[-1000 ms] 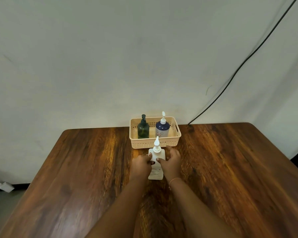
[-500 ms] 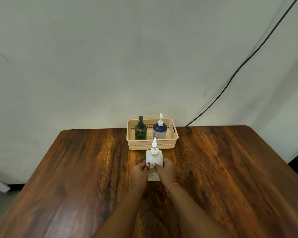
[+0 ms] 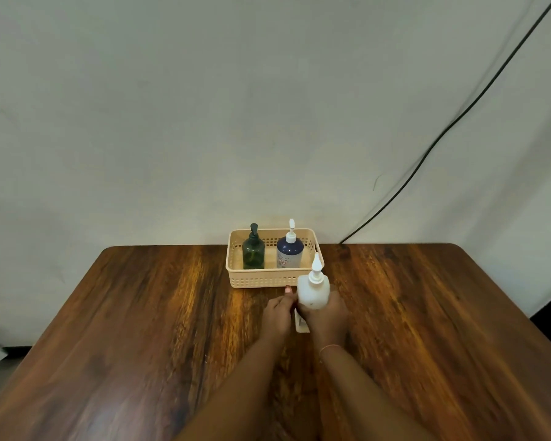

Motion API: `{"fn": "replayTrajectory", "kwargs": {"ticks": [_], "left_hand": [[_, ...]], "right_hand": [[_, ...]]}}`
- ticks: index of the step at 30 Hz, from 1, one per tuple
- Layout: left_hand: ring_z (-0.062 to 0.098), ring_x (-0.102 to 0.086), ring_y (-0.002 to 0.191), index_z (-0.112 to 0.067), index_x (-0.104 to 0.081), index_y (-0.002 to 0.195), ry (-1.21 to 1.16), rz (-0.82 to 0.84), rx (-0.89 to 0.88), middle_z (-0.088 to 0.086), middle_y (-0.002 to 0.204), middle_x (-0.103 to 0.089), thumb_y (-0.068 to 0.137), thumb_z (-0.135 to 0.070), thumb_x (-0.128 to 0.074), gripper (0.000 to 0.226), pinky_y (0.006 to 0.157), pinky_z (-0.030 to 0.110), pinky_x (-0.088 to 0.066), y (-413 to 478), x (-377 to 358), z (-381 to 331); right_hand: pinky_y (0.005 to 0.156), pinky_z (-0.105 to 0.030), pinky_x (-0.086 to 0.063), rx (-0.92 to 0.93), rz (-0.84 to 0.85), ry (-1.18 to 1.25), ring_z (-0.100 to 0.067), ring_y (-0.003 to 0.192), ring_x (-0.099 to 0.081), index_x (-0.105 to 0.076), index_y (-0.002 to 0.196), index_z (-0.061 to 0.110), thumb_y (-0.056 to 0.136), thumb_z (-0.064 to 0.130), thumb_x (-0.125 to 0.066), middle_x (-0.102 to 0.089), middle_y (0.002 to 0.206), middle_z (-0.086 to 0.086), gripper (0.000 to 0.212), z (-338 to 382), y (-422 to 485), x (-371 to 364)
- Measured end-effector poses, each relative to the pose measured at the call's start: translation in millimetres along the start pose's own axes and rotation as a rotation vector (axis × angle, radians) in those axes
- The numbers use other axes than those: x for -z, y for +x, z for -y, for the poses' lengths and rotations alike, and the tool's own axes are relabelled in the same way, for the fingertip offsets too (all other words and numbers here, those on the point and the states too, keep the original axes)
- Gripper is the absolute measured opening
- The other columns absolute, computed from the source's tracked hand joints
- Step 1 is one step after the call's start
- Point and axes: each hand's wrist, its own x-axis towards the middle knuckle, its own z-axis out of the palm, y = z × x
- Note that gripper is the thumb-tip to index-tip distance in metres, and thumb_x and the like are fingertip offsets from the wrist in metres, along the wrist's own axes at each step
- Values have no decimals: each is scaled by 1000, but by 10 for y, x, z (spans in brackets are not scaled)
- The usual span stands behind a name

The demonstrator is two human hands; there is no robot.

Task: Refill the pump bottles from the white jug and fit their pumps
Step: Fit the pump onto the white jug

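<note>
Got my right hand (image 3: 327, 316) wrapped round the white pump bottle (image 3: 313, 289), pump already on. My left hand (image 3: 277, 315) curls onto its left side, and the basket (image 3: 255, 280) sits just beyond both.

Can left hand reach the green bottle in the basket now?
Probably yes: the green bottle stands at the left of the basket, just beyond the left hand, open from above. That hand is on the white bottle, so it must let go first.

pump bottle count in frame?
3. In the basket: green bottle left, blue bottle right. The white bottle is in front of it, gripped by the right hand. None seem hidden.
</note>
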Motion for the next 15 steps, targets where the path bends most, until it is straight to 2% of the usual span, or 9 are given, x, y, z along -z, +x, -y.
{"fn": "replayTrajectory", "kwargs": {"ticks": [4, 10, 15], "left_hand": [[23, -57, 115, -6, -61, 124, -38, 105, 2, 13, 127, -61, 99, -31, -41, 40, 104, 38, -43, 43, -111, -106], [30, -49, 127, -10, -49, 132, -22, 13, 93, 10, 137, -53, 95, -45, -45, 51, 109, 44, -38, 191, 20, -6], [29, -50, 125, -14, -52, 131, 5, -43, 121, 11, 136, -52, 92, -51, -45, 54, 110, 50, -37, 326, 200, 160]], "right_hand": [[74, -33, -50, -25, -62, 26, -28, 98, -61, -56, 111, 10, 56, 28, -87, -64, 109, -11, 66, 11, 327, 100], [86, -42, -50, -98, -51, 5, -33, 107, -58, -53, 118, 8, 60, 24, -85, -60, 119, -14, 68, -3, 957, 231], [78, -33, -46, -79, -18, 26, -35, 104, -59, -57, 113, 4, 58, 18, -86, -62, 116, -17, 63, -6, 1368, 237]]}}
